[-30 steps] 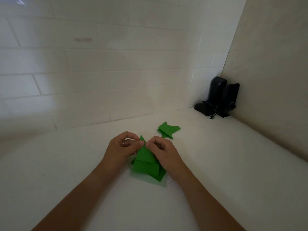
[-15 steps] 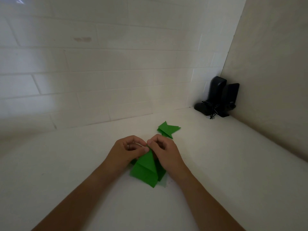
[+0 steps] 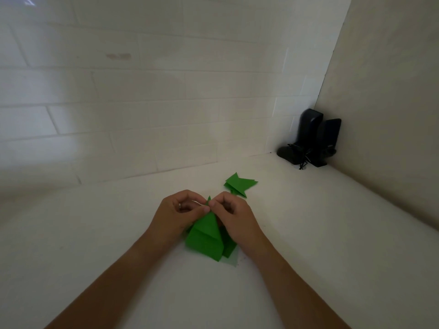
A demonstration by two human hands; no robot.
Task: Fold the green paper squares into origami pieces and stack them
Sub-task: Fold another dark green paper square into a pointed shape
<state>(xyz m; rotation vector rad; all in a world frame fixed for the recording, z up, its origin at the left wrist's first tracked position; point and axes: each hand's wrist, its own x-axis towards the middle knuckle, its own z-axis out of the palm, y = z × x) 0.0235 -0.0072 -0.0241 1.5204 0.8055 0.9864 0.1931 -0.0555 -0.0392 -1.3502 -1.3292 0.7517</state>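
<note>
A half-folded green paper piece (image 3: 206, 236), creased into a tall triangle with a squared lower flap, lies on the white tabletop (image 3: 308, 245) just in front of the person, its narrow tip pointing away toward the wall. It sits on top of more green paper sheets (image 3: 230, 248), whose corners stick out to its right and below it; how many lie there cannot be told.

The left hand (image 3: 177, 216) has its fingers curled in and pinches the left side of the tip between thumb and forefinger. A thin ring (image 3: 179, 205) shows on one of its fingers. The right hand (image 3: 234, 216) is curled the same way and pinches the right side of the tip, so the two thumbs nearly meet at the point of the paper.

Beyond the right hand, near but apart from it, a small pile of finished green folded origami pieces (image 3: 239, 184) rests flat on the tabletop, pointed flaps spreading out.

Far back in the right corner, against the white tiled wall (image 3: 142, 103) and the plain beige side wall (image 3: 392, 103), stand two black desktop speakers (image 3: 316, 138) with a tangle of black cable in front of them. No writing or brand mark on them can be read.
</note>
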